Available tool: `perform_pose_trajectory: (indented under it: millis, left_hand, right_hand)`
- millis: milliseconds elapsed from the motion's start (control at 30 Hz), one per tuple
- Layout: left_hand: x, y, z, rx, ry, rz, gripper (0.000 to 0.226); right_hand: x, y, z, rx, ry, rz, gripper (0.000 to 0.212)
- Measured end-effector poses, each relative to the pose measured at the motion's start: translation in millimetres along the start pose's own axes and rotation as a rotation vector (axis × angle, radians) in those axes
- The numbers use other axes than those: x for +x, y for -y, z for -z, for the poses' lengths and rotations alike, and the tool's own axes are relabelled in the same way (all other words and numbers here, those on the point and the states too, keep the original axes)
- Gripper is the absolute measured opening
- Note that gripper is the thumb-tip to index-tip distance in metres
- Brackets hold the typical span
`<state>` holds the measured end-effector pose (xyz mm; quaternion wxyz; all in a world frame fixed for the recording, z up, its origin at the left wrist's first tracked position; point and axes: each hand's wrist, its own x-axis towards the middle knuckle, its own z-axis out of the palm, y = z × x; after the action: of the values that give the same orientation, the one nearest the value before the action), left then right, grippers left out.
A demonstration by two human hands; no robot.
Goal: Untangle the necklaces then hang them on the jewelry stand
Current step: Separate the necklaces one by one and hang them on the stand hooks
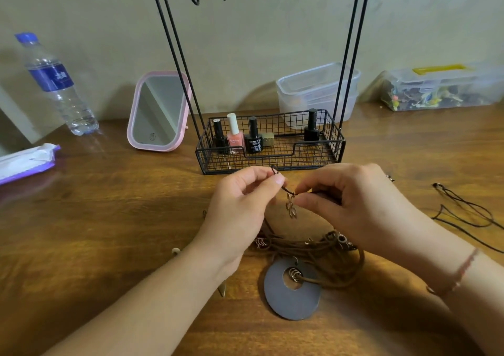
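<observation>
A short stretch of brown cord [288, 189] is pinched by the left hand [240, 205] and the right hand [351, 202], probably to work a knot loose; a metal charm [291, 207] hangs there. At 6 o'clock the tangled brown cords [321, 249] and disc pendant [291, 290] lie. At 12 o'clock the jewelry stand [270, 148] waits, hooks bare. A black necklace [463, 213] lies at 3 o'clock.

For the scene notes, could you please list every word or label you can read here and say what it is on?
"GUMEIRI", as best it reads: black nail polish bottle in the wire basket.
Script word on the pink nail polish bottle: too small to read.
Blue label on the water bottle: blurred, unreadable.
</observation>
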<state>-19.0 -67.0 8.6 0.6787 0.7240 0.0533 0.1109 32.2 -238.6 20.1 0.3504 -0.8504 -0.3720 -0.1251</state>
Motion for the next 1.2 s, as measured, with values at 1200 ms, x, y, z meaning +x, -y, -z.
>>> perform_pose_trajectory:
  millis: [1200]
  left_hand:
    - [-4, -24, 19, 0.394, 0.619, 0.052, 0.019]
  right_hand:
    - [2, 4, 5, 0.042, 0.084, 0.227, 0.007]
